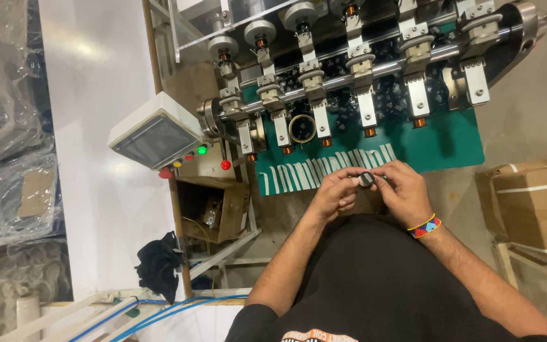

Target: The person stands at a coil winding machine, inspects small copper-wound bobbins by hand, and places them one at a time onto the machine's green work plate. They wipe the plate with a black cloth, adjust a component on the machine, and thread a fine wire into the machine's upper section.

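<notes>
My left hand [335, 193] and my right hand [403, 193] meet in front of my body, both pinching a small round black part [366, 179] between their fingertips. A beaded wristband [425, 227] sits on my right wrist. Just beyond the hands lies a green mat [451, 142] with a row of several white strips [324, 170] along its near edge. Past the mat stands a winding machine [356, 69] with several spindles carrying copper-coloured coils.
A tilted control box [156, 133] with a screen and coloured buttons is at the left. An open cardboard box [213, 206] sits below it. A strapped cardboard carton [536, 202] is at the right. A black cloth [158, 263] and blue hoses [159, 307] lie low left.
</notes>
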A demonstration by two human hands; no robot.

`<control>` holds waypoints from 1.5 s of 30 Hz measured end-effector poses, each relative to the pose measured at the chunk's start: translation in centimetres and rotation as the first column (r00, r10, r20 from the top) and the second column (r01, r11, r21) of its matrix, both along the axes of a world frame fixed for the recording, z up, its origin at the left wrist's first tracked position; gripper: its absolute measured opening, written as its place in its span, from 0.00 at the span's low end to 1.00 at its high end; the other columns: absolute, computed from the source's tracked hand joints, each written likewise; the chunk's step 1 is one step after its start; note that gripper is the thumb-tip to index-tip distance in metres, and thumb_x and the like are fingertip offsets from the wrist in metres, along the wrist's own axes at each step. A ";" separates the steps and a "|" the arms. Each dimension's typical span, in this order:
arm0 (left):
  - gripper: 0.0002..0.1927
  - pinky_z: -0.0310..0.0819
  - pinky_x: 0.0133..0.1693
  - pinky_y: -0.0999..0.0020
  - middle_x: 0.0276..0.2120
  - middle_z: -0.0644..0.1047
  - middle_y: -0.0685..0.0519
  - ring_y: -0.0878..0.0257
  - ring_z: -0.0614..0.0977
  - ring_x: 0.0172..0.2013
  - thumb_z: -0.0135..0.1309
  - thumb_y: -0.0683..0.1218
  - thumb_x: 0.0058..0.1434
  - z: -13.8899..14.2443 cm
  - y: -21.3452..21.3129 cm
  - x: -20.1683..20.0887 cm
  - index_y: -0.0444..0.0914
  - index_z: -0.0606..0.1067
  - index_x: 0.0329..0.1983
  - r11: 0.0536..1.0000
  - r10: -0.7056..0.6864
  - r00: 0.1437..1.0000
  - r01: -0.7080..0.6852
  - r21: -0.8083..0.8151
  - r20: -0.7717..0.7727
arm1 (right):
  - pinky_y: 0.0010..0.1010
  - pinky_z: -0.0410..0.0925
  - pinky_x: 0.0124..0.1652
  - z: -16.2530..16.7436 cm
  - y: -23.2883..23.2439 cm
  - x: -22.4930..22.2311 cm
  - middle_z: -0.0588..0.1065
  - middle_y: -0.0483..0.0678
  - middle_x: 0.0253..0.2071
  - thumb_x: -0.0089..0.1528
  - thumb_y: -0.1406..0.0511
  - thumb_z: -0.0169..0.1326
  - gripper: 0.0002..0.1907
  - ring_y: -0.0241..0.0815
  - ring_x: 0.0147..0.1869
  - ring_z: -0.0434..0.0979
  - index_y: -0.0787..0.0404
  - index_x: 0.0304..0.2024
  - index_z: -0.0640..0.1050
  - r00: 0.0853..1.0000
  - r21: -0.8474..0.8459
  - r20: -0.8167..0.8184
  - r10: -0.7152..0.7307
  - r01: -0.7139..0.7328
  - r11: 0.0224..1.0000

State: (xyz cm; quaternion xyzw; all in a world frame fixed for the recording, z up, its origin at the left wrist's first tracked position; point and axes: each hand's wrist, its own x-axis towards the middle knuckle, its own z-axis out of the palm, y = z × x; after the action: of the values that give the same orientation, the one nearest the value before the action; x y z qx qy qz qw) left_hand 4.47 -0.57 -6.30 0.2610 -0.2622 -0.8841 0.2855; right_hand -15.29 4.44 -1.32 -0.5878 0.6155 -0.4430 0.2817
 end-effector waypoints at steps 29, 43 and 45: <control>0.29 0.80 0.47 0.63 0.42 0.84 0.44 0.56 0.86 0.41 0.62 0.52 0.66 -3.1 1.2 -15.0 0.36 0.70 0.66 0.699 0.450 0.547 0.277 -0.660 0.706 | 0.44 0.72 0.46 -3.7 -1.5 -13.9 0.79 0.51 0.48 0.62 0.63 0.57 0.14 0.56 0.50 0.80 0.57 0.50 0.79 0.907 0.431 -0.166 0.388 -0.288 0.855; 0.09 0.78 0.40 0.65 0.39 0.81 0.50 0.58 0.84 0.38 0.59 0.47 0.65 6.2 -6.7 -19.4 0.39 0.82 0.44 0.451 0.834 0.310 0.096 -0.887 0.457 | 0.45 0.71 0.48 -9.4 -6.2 -18.5 0.76 0.57 0.49 0.58 0.58 0.63 0.24 0.58 0.52 0.76 0.57 0.56 0.81 0.850 0.106 -0.514 0.118 -0.074 0.992; 0.08 0.78 0.36 0.67 0.39 0.82 0.50 0.59 0.84 0.35 0.58 0.46 0.66 4.8 -4.1 -17.3 0.38 0.82 0.43 0.478 0.846 0.223 0.086 -0.874 0.485 | 0.45 0.70 0.50 -8.3 -5.5 -18.8 0.76 0.57 0.50 0.61 0.58 0.63 0.21 0.59 0.53 0.75 0.58 0.54 0.81 0.882 0.105 -0.461 0.091 -0.048 0.993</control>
State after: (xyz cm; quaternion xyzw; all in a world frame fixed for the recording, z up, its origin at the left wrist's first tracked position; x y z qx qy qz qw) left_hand -12.83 -4.68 -1.46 0.6157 -0.6279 -0.2451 0.4081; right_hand -34.07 -1.09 -9.64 -0.6852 0.6630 -0.2503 0.1680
